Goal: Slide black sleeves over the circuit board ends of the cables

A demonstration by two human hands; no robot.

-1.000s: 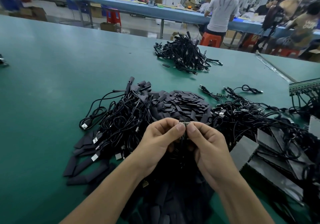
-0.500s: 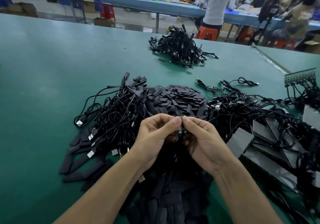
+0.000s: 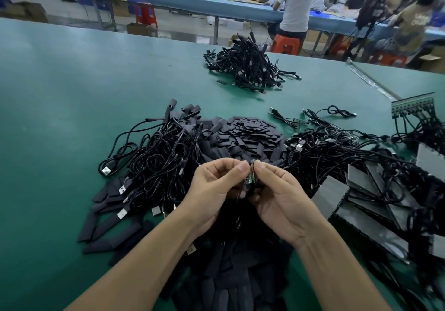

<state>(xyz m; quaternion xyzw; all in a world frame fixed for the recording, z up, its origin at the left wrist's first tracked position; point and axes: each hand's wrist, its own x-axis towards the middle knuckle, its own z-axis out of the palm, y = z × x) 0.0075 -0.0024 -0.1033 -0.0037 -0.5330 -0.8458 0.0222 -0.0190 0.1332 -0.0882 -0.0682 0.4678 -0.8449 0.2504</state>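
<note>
Green circuit board (image 3: 250, 180) in fingertip pinch of left hand (image 3: 216, 190) and right hand (image 3: 281, 197), over black sleeves (image 3: 250, 137)

Bare left hand (image 3: 213, 188) and right hand (image 3: 279, 197); 2 bare forearms (image 3: 144, 260); short nails.

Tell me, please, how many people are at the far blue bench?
3: one in a white T-shirt, one in black, one in an olive shirt farther right; more may be hidden.

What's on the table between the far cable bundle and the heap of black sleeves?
Head view: mostly bare green table between far cable bundle and sleeve heap; one loose sleeve lies beside the bundle.
</note>
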